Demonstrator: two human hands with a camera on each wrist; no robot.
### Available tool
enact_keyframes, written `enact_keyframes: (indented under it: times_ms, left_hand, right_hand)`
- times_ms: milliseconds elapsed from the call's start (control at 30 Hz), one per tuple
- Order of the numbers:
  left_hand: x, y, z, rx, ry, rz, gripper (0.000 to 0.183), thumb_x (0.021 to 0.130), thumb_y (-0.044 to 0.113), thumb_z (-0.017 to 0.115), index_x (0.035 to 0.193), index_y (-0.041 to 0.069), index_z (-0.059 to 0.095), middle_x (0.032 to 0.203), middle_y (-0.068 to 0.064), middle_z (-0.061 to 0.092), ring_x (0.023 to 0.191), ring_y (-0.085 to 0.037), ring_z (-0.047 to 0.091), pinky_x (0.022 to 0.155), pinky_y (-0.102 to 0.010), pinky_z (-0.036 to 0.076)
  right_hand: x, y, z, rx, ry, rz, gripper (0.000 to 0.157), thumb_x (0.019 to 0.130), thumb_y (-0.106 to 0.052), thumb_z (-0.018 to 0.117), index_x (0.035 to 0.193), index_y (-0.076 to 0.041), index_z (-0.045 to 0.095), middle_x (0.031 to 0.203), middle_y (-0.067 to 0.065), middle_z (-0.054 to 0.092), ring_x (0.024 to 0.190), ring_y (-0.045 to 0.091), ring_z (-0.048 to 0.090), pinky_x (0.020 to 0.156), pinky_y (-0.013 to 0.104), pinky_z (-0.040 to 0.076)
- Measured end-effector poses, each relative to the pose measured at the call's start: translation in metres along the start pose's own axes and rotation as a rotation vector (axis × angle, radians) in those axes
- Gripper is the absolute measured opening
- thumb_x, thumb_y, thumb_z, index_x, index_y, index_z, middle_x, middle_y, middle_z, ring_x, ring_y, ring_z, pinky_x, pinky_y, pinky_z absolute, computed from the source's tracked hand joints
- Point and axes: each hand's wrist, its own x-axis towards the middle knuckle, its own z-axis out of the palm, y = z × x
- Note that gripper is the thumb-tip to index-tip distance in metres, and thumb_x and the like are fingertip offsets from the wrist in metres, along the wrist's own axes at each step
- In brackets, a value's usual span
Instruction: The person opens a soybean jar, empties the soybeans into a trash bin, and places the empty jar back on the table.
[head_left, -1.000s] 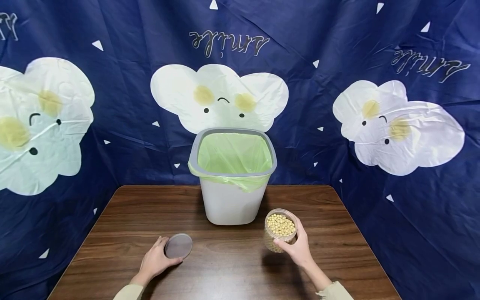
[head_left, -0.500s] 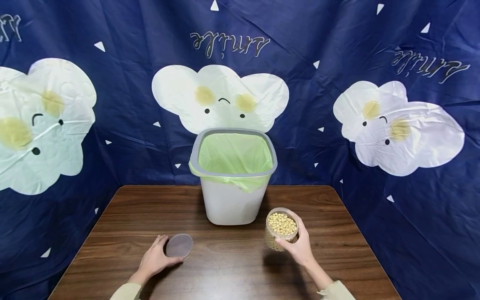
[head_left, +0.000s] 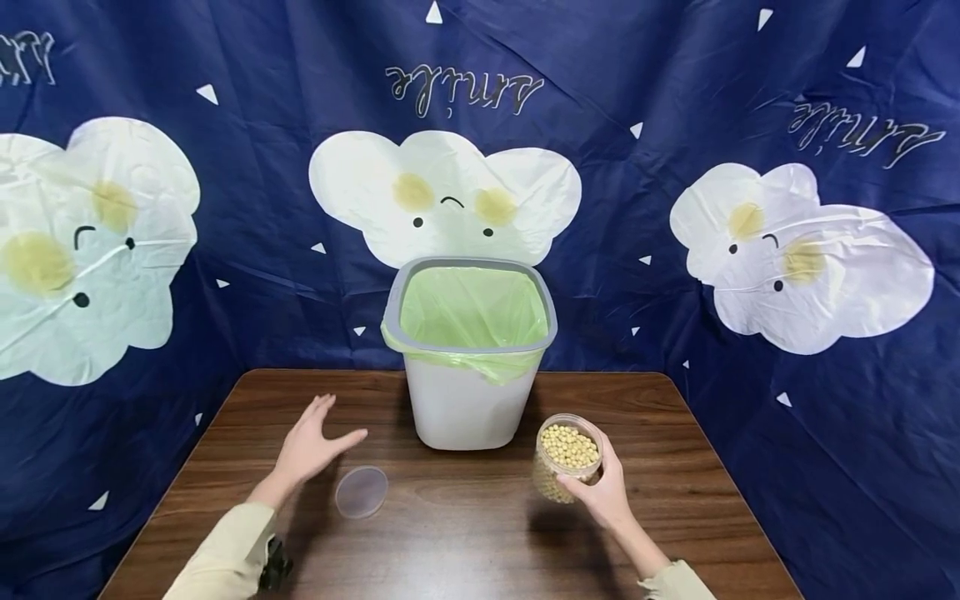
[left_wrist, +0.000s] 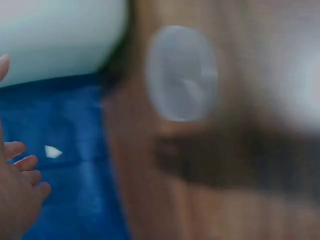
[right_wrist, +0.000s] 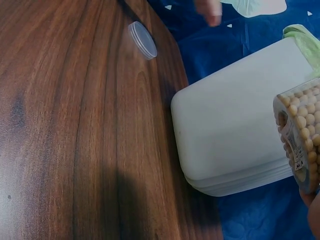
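My right hand [head_left: 602, 493] grips a clear jar [head_left: 553, 482] of pale yellow beans, lidless and held just off the table to the right of the bin. In the right wrist view the jar [right_wrist: 306, 135] shows at the right edge, with a label on its base. A round translucent lid [head_left: 362, 492] lies flat on the table. Beyond and left of it, my left hand [head_left: 309, 443] hovers with fingers and thumb spread, holding nothing. The left wrist view is blurred; the lid [left_wrist: 181, 74] appears there apart from the left hand [left_wrist: 20, 192].
A light grey bin [head_left: 471, 404] with a green liner bag [head_left: 472, 308] stands at the table's back middle. The brown wooden table [head_left: 450, 542] is bordered by a dark blue curtain [head_left: 247, 208] with cloud prints, behind and at both sides.
My left hand has let go of the lid and moved up and away from it, fingers spreading. The lid stays on the table. My right hand still holds the jar, nearly unmoved.
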Motion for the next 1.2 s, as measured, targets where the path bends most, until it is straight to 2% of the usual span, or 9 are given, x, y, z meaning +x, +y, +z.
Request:
enact_keyframes:
  times_ms: [167,333,467,567,700,867,1000,1200]
  left_hand:
    - [0.027,0.036,-0.029,-0.067,0.045,0.070,0.095,0.072,0.050,0.069,0.139,-0.004,0.029,0.142,-0.026,0.028,0.131,-0.040,0.024,0.101,-0.055,0.025]
    - [0.045,0.075,-0.050,-0.091,0.053,0.141,0.095,0.072,0.049,0.070,0.142,0.002,0.026,0.144,-0.023,0.025,0.133,-0.037,0.021,0.101,-0.056,0.024]
    - [0.055,0.102,-0.058,-0.098,0.054,0.209,0.094,0.072,0.049,0.070,0.142,0.004,0.027,0.145,-0.018,0.027,0.135,-0.032,0.019,0.102,-0.055,0.024]
    - [0.061,0.115,-0.060,-0.084,0.034,0.227,0.096,0.071,0.053,0.069,0.143,0.006,0.026,0.147,-0.015,0.024,0.136,-0.029,0.017,0.103,-0.054,0.024]
    - [0.069,0.122,-0.058,-0.044,0.011,0.233,0.096,0.072,0.056,0.067,0.143,0.005,0.026,0.147,-0.014,0.023,0.136,-0.029,0.017,0.103,-0.052,0.025]
    - [0.076,0.121,-0.053,-0.026,-0.003,0.227,0.094,0.074,0.056,0.064,0.142,0.003,0.026,0.147,-0.016,0.023,0.136,-0.030,0.017,0.103,-0.052,0.024]
    - [0.077,0.121,-0.051,-0.030,-0.016,0.213,0.093,0.077,0.057,0.061,0.143,0.002,0.024,0.147,-0.016,0.022,0.135,-0.031,0.018,0.104,-0.051,0.023]
    - [0.078,0.121,-0.047,-0.028,0.003,0.221,0.090,0.080,0.059,0.055,0.142,0.001,0.025,0.146,-0.019,0.023,0.134,-0.034,0.020,0.104,-0.052,0.023]
  right_hand:
    - [0.000,0.000,0.001,0.007,0.006,-0.008,0.074,0.056,0.010,0.072,0.123,0.015,0.042,0.112,0.035,0.049,0.100,0.013,0.052,0.085,0.013,0.039]
    - [0.000,0.000,0.003,0.004,0.020,0.019,0.073,0.056,0.011,0.073,0.123,0.015,0.042,0.113,0.034,0.049,0.101,0.013,0.051,0.085,0.013,0.039]
    - [0.001,-0.001,0.005,-0.002,0.035,0.044,0.074,0.056,0.011,0.073,0.123,0.014,0.043,0.114,0.032,0.050,0.101,0.013,0.051,0.085,0.012,0.039]
    - [0.003,-0.002,0.005,-0.009,0.037,0.053,0.074,0.056,0.010,0.074,0.124,0.013,0.043,0.114,0.031,0.051,0.101,0.013,0.051,0.085,0.012,0.039]
    - [0.009,-0.004,0.004,0.000,0.031,0.056,0.073,0.057,0.011,0.073,0.124,0.013,0.043,0.115,0.031,0.050,0.101,0.012,0.051,0.085,0.012,0.039]
    - [0.022,-0.010,0.000,0.026,0.034,0.057,0.073,0.059,0.016,0.071,0.125,0.015,0.040,0.117,0.034,0.047,0.102,0.011,0.050,0.086,0.012,0.039]
    - [0.033,-0.017,-0.005,-0.007,0.052,0.056,0.072,0.059,0.016,0.070,0.125,0.015,0.040,0.118,0.034,0.046,0.103,0.012,0.049,0.087,0.011,0.037]
    - [0.052,-0.026,-0.015,-0.069,0.076,0.057,0.072,0.059,0.013,0.073,0.125,0.015,0.041,0.119,0.032,0.047,0.103,0.019,0.048,0.087,0.011,0.036]
